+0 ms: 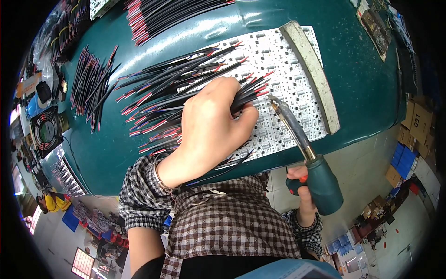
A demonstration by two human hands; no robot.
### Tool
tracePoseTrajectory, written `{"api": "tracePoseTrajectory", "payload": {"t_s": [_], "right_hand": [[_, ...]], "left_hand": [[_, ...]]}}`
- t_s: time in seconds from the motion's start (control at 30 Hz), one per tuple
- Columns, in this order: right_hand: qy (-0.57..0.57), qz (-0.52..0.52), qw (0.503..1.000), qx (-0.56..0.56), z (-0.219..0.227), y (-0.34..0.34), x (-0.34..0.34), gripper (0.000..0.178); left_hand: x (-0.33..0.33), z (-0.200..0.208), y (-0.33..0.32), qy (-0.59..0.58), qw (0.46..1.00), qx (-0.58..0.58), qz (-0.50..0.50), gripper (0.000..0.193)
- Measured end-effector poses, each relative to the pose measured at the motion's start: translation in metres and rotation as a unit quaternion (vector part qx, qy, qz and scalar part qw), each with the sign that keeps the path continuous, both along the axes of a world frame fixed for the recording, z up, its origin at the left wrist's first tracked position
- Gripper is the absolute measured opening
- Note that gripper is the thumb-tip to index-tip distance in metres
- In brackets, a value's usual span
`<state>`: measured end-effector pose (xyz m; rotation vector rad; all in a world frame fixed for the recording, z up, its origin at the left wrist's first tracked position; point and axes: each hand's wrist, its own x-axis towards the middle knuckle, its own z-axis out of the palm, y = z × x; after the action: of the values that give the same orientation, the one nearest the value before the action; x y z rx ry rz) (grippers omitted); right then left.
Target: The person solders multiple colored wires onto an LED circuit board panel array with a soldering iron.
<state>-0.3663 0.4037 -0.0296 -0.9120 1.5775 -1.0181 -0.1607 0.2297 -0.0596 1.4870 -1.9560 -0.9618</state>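
My left hand point(211, 125) is closed round a bunch of black-sleeved wires point(246, 95), their red and pale ends poking out to the right past my fingers. Under them lies a white panel of small circuit boards point(283, 65). In my right hand point(302, 186) is a soldering gun point(323, 183) with a green body and red trigger. Its metal tip points up and left, close to the wire ends; whether they touch I cannot tell. More black wires point(162, 93) with red and white ends lie across the left part of the panel.
A grey bar point(311, 74) rests across the panel's right side. Further wire bundles point(181, 18) lie at the back, with a loose pile point(90, 86) at the left. A small fan point(46, 128) stands at the left edge, and a worn metal plate point(375, 30) sits at the far right.
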Motion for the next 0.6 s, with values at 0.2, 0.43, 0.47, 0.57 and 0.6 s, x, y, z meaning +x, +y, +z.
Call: {"api": "tracePoseTrajectory", "payload": {"t_s": [0.2,0.43,0.47,0.57,0.6], "right_hand": [[-0.045,-0.057,0.997,-0.005,0.0032,-0.0061,0.0078,0.049],[-0.052,-0.071,0.996,0.000,0.0030,-0.0058,0.0057,0.058],[-0.048,-0.063,0.997,0.001,0.0024,-0.0049,0.0047,0.059],[-0.039,-0.046,0.998,-0.002,0.0009,-0.0034,0.0013,0.057],[-0.034,-0.037,0.999,-0.006,0.0001,-0.0032,0.0008,0.056]], "left_hand": [[0.0008,0.0019,-0.0004,0.000,1.000,0.000,-0.006,0.018],[0.0096,0.0026,-0.0013,0.079,0.993,0.092,-0.001,0.017],[0.0092,0.0021,-0.0015,0.079,0.993,0.092,-0.001,0.017],[0.0073,0.0011,-0.0028,0.070,0.994,0.085,0.011,0.017],[0.0067,0.0011,-0.0031,0.071,0.994,0.078,0.012,0.018]]}}
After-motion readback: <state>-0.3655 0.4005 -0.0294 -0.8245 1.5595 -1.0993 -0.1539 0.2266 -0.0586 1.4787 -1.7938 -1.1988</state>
